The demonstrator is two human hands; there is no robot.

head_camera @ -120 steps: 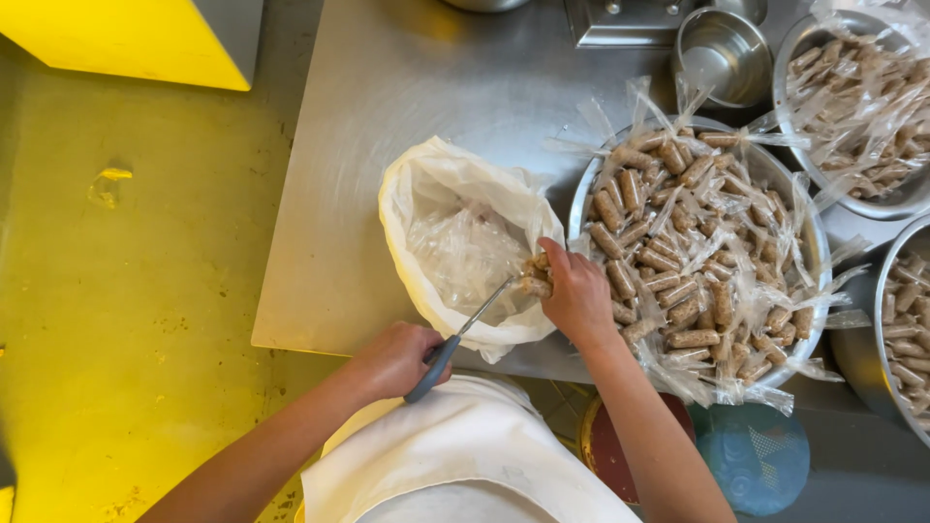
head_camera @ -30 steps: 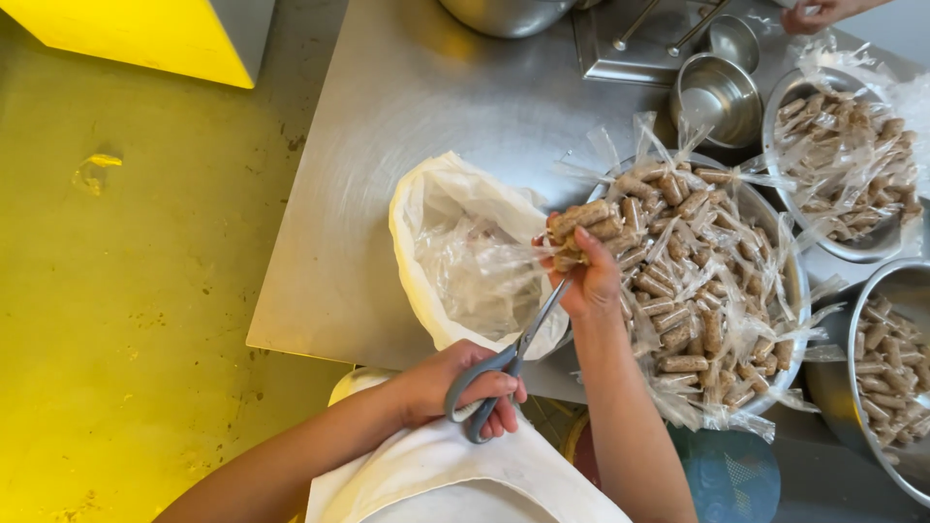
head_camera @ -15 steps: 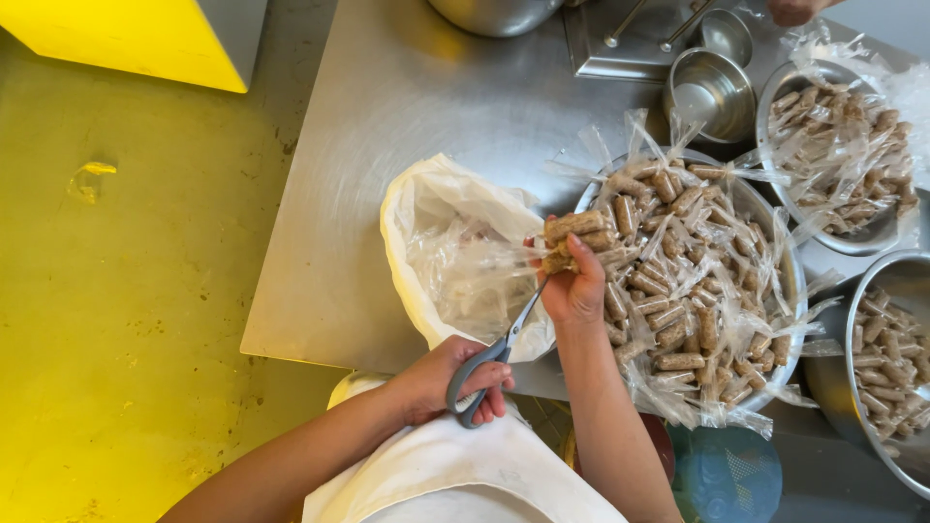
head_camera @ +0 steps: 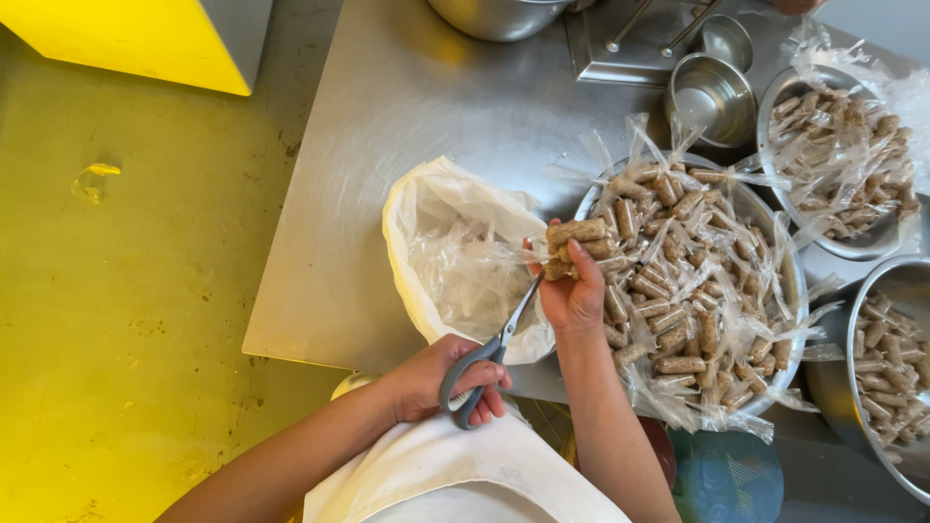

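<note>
head view: the left hand (head_camera: 431,380) grips grey scissors (head_camera: 484,358) at the worktop's (head_camera: 387,126) near edge, blades now raised to the wrapped rolls (head_camera: 578,244) pinched in the right hand (head_camera: 572,291) beside the white bag (head_camera: 455,257); trimming continues.

Two hands show, the left (head_camera: 426,380) and the right (head_camera: 573,291). One pair of scissors (head_camera: 484,360). One white bag (head_camera: 455,254) at frame centre. Three big bowls of wrapped rolls: centre right (head_camera: 787,281), upper right (head_camera: 775,116), lower right (head_camera: 823,383). Two small metal cups (head_camera: 712,97) (head_camera: 727,41) at the top. The rolls are too many to count.
</note>
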